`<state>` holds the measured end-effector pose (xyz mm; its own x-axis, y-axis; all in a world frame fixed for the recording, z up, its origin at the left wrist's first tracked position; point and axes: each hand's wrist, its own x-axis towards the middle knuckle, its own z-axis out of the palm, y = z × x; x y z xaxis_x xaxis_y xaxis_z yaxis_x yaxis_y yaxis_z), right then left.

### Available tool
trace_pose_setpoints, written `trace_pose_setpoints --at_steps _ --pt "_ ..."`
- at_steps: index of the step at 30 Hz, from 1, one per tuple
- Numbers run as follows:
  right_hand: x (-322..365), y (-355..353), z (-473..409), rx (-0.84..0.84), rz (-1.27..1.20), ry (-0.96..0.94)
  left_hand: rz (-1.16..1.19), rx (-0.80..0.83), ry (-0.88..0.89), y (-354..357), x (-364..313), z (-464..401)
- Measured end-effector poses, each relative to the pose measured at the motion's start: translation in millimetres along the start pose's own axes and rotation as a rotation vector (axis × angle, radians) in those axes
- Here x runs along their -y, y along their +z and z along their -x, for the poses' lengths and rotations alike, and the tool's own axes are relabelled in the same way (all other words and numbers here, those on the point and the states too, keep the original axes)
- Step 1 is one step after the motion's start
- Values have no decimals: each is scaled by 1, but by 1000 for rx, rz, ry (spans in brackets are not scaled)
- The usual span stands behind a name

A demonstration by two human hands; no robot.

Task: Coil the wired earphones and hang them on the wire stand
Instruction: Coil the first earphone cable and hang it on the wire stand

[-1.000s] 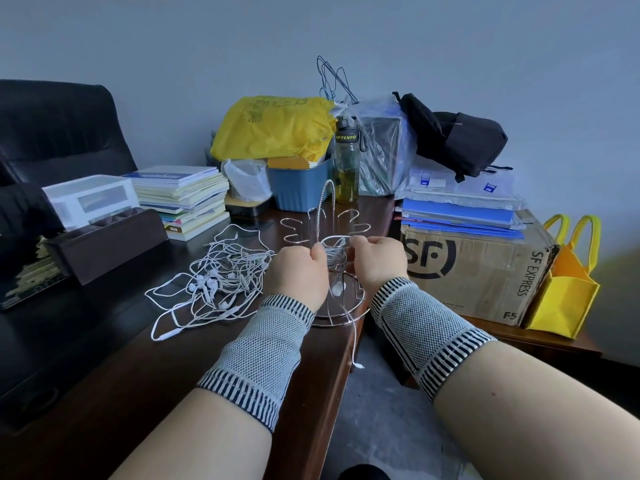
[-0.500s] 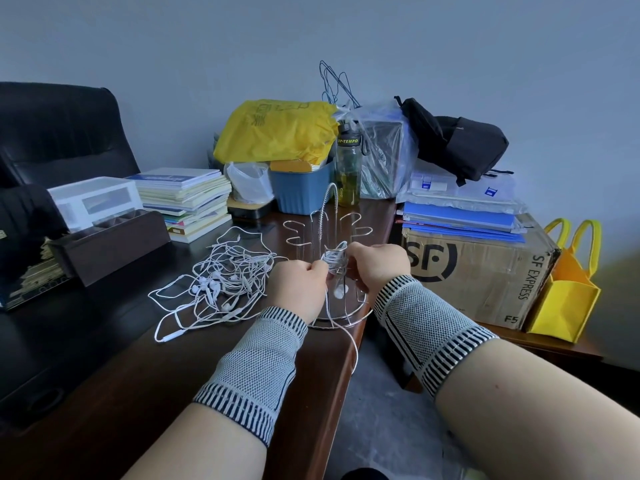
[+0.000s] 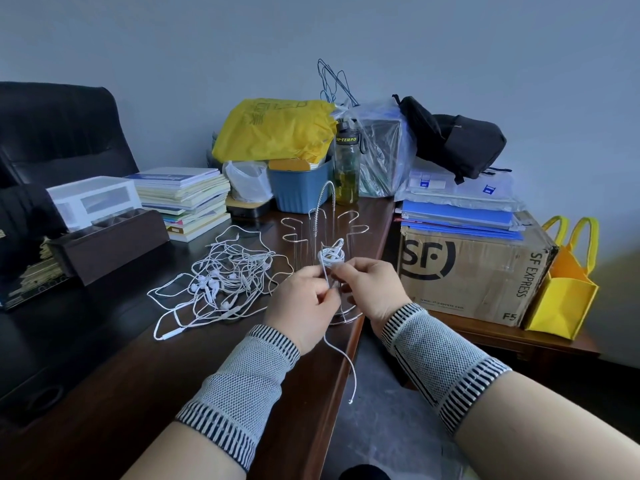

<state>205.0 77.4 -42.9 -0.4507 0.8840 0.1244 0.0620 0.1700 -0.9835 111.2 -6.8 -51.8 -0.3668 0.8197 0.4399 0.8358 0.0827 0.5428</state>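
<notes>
A small white coil of earphone cable (image 3: pixel 331 256) is held up in front of the wire stand (image 3: pixel 320 220), whose hooks rise behind it. My right hand (image 3: pixel 372 289) pinches the coil at its lower edge. My left hand (image 3: pixel 301 303) pinches the free strand just below the coil. The loose cable end (image 3: pixel 351 375) trails down past the desk edge. A tangled heap of more white earphones (image 3: pixel 225 278) lies on the dark desk (image 3: pixel 138 393) to the left of my hands.
Behind the stand are a blue tub (image 3: pixel 299 188), a yellow bag (image 3: pixel 277 129), a bottle (image 3: pixel 346 168) and stacked books (image 3: pixel 187 199). A brown organiser box (image 3: pixel 110 244) sits at left. An SF cardboard box (image 3: pixel 471 271) and yellow tote (image 3: pixel 564 289) stand right of the desk edge.
Both hands have drawn back from the stand toward me and come closer together. The coil now shows above my fingers, and the loose cable end hangs lower.
</notes>
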Motion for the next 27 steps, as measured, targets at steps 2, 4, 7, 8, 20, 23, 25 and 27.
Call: trace_pose_setpoints --at_steps 2,4,7,8,20,23,25,27 --pt "4 0 2 -48 -2 -44 -16 17 5 -2 0 3" --pt "8 -1 5 -106 36 -125 -15 30 11 -3 -1 5" --pt "10 2 8 -60 157 -211 -53 56 8 -7 -3 6" --pt "10 4 8 -29 201 -197 -71 70 1 -8 -4 6" --pt "-1 -4 6 31 302 -290 50 99 -62 -37 -6 -2" --pt "-5 -4 10 -6 437 -375 107 40 -72 -44 -9 -8" --pt "-8 -4 11 -40 454 -442 163 -14 -62 -46 -12 -13" --pt "-8 -3 11 -56 402 -446 262 -49 -73 -46 -14 -17"
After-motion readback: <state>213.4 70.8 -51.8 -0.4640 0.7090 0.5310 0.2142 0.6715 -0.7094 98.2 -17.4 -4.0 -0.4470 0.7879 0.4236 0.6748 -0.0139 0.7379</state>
